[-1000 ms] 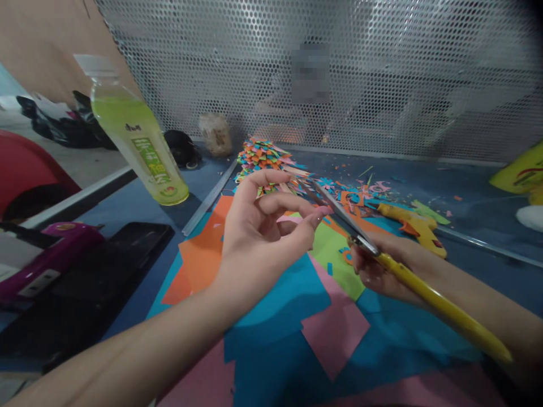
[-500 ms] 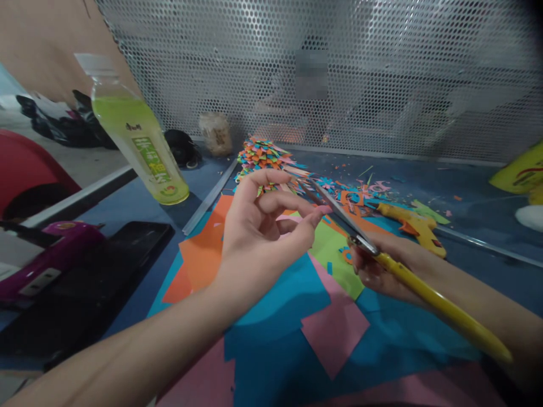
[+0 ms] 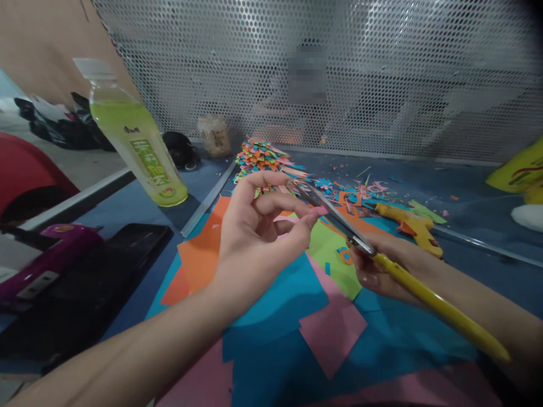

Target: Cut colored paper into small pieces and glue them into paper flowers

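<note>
Hardly shifted, the left hand pinches a pink scrap beside yellow-handled scissors, gripped by the right hand.

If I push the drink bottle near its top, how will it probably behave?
The bottle is tall and narrow, so a push near the cap could tip it over. Green drink fills most of it, so it should feel rather heavy. Its surface looks smooth and may be a little slippery.
</note>
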`<control>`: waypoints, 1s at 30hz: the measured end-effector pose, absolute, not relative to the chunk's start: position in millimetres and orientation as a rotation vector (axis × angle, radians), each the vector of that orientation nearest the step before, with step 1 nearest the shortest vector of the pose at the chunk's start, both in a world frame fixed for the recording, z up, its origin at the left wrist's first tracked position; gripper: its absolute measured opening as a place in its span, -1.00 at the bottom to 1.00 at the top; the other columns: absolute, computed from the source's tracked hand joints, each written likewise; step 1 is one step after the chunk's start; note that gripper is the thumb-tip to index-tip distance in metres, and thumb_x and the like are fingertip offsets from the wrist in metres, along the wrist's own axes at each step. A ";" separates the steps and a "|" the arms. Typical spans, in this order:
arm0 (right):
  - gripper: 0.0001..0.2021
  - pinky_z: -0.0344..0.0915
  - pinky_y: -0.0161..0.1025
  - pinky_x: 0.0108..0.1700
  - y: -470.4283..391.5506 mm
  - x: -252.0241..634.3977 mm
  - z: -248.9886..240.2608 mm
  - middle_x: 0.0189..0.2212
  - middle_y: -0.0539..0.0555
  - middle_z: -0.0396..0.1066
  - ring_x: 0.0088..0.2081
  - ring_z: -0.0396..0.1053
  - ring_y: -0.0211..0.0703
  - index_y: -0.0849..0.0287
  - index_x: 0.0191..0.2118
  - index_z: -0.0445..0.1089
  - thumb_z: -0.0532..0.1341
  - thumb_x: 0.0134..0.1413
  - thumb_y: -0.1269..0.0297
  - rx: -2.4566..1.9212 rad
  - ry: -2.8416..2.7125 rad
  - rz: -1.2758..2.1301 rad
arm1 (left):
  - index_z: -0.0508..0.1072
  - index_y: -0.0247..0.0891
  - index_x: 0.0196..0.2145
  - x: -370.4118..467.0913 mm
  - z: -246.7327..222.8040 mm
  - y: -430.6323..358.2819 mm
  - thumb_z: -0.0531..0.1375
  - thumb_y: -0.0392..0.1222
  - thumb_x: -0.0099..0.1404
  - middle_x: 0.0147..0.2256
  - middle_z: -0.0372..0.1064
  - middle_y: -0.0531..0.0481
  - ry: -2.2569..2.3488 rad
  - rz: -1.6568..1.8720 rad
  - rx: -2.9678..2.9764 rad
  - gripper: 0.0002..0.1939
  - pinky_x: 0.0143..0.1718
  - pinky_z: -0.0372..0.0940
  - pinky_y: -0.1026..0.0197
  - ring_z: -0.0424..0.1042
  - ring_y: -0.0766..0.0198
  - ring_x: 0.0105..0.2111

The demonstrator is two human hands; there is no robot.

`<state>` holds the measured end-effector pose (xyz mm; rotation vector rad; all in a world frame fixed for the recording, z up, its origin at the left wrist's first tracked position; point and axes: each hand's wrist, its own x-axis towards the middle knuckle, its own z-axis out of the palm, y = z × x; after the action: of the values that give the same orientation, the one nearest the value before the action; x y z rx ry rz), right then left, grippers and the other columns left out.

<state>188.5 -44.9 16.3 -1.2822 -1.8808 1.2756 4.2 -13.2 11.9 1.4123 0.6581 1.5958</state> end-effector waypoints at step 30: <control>-0.77 0.17 -0.42 -0.44 -41.7 187.8 18.2 -0.48 -0.07 0.17 -0.47 0.12 -0.36 0.15 -0.44 0.17 0.23 -0.01 0.17 -1.251 -1.825 1.447 | 0.20 -0.21 -0.28 3.6 10.3 -11.8 0.24 -0.45 0.02 -0.55 0.39 0.16 0.634 1.608 1.419 -0.64 -0.63 0.26 0.32 0.33 0.42 -0.66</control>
<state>187.8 -41.7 18.2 -1.2511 -1.8252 1.4467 3.6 -11.8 10.3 1.4187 0.6338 1.6082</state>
